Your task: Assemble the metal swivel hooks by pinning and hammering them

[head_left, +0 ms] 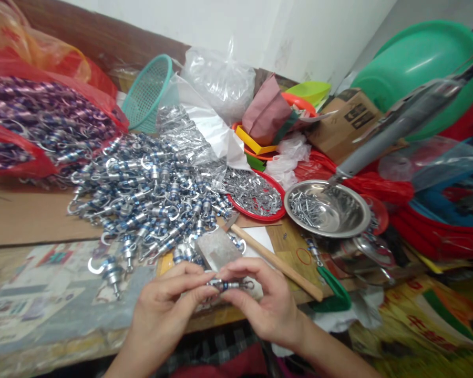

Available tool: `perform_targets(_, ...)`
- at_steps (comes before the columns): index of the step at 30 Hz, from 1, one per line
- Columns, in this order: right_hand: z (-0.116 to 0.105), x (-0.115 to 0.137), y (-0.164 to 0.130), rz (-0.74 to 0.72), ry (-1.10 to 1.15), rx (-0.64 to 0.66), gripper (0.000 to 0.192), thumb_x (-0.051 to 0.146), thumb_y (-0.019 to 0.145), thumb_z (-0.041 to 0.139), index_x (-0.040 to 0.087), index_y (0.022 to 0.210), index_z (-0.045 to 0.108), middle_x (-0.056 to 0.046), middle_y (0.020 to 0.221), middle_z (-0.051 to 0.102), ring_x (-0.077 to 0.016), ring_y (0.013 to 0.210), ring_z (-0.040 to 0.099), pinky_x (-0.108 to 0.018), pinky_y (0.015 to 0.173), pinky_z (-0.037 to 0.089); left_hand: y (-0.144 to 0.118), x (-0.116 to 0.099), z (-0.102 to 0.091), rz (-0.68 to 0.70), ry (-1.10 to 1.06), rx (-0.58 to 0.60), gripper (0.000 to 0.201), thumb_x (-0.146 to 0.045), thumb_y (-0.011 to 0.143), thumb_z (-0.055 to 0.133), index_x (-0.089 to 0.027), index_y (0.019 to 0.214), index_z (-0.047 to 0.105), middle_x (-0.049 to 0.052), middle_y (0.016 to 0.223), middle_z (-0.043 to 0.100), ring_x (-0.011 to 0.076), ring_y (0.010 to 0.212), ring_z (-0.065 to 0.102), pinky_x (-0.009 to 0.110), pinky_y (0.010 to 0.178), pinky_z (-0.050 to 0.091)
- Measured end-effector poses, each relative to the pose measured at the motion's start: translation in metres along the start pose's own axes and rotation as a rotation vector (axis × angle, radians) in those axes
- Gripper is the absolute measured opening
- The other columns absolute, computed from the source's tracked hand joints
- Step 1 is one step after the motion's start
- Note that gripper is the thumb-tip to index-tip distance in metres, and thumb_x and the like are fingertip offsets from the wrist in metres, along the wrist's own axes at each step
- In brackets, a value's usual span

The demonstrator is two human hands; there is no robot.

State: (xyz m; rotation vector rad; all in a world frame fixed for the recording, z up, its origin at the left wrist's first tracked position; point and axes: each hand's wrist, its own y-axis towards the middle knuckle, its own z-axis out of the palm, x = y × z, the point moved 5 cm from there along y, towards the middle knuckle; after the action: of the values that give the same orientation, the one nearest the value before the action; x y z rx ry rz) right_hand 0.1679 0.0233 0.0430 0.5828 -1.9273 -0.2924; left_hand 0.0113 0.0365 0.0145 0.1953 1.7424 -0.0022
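Near the table's front edge, my left hand (167,302) and my right hand (266,299) meet, each in a pinch on one small silver-and-blue metal fitting (232,285). It lies about level, with a small ring at its right end; my fingertips cover part of it. Just beyond my fingers is a grey metal block (218,249). A hammer (278,261) with a wooden handle lies to its right. Behind and left spreads a heap of similar silver-and-blue fittings with curved hooks (153,184). One loose hooked fitting (112,275) sits to the left of my hands.
A red plate (274,212) holds small metal pieces. Beside it, a steel bowl (352,212) contains pins. A red bag (31,163) of purple fittings stands left. A grey bar-shaped tool (398,126) slants in above the bowl. Behind are a green basket (147,92) and a cardboard box (345,123).
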Motion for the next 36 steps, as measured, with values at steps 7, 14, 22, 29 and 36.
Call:
perform_targets(7,-0.002,0.016,-0.013,-0.541,-0.461,0.052,0.025,0.006,0.082,0.048,0.012,0.099,0.064,-0.012,0.093,0.069,-0.0161,0.077,0.064,-0.025,0.064,0.053,0.001,-0.017,-0.001,0.030,0.120,0.090,0.012,-0.020,0.074,0.062,-0.025,0.069,0.072,0.000,0.071,0.069,0.0147,0.070,0.062,0.019,0.063,0.047)
perform_targets(14,0.000,0.009,-0.008,-0.350,-0.276,-0.010,0.024,0.005,0.078,0.055,0.014,0.097,0.068,-0.011,0.091,0.070,-0.0152,0.075,0.066,-0.024,0.066,0.054,0.002,-0.015,0.002,-0.017,0.104,0.115,0.013,-0.023,0.073,0.061,-0.025,0.068,0.073,0.001,0.079,0.071,0.0179,0.077,0.064,0.023,0.071,0.049)
perform_targets(22,-0.001,-0.006,0.002,0.041,-0.087,0.140,0.016,0.023,0.078,0.063,0.017,0.089,0.072,-0.005,0.077,0.071,-0.0137,0.067,0.065,-0.021,0.062,0.053,-0.011,0.022,0.011,-0.495,-0.312,0.068,0.053,-0.033,0.054,0.077,-0.021,0.104,0.063,0.003,0.092,0.074,0.0242,0.087,0.067,0.030,0.077,0.053)
perform_targets(29,-0.074,-0.106,0.073,0.480,-0.942,0.025,0.037,0.014,0.081,0.052,0.018,0.117,0.057,-0.010,0.101,0.068,-0.0232,0.096,0.062,-0.037,0.086,0.046,0.009,0.022,0.014,-0.518,-0.384,0.181,0.064,-0.032,0.061,0.074,-0.019,0.116,0.044,-0.001,0.073,0.067,0.0166,0.073,0.063,0.023,0.067,0.049)
perform_targets(36,-0.077,-0.148,0.103,0.520,-0.949,0.116,0.038,0.006,0.067,0.059,0.012,0.105,0.063,-0.016,0.094,0.067,-0.0306,0.093,0.061,-0.039,0.081,0.045,0.019,0.029,0.014,-0.566,-0.472,0.274,0.067,-0.018,0.059,0.073,-0.021,0.116,0.038,-0.004,0.069,0.060,0.0142,0.065,0.060,0.026,0.062,0.048)
